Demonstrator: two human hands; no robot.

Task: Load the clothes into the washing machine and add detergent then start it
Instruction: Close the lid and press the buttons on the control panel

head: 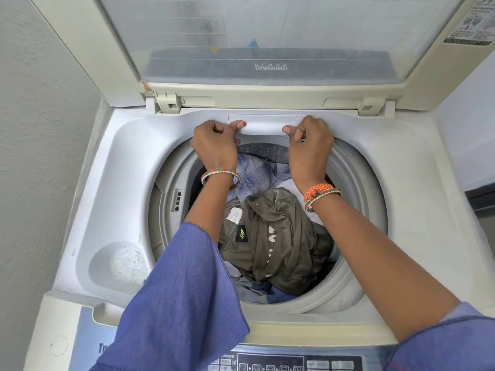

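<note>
The detergent drawer (265, 124) at the far rim of the washing machine (417, 210) is gripped by both hands, the left hand (214, 141) at its left corner and the right hand (310, 141) at its right, thumbs on top and fingers curled under its front lip. The drawer is judged to be light, stiff plastic that slides straight when it is held evenly at both corners. The clothes (270, 236) lie soft and loose in the drum, below the wrists.
</note>
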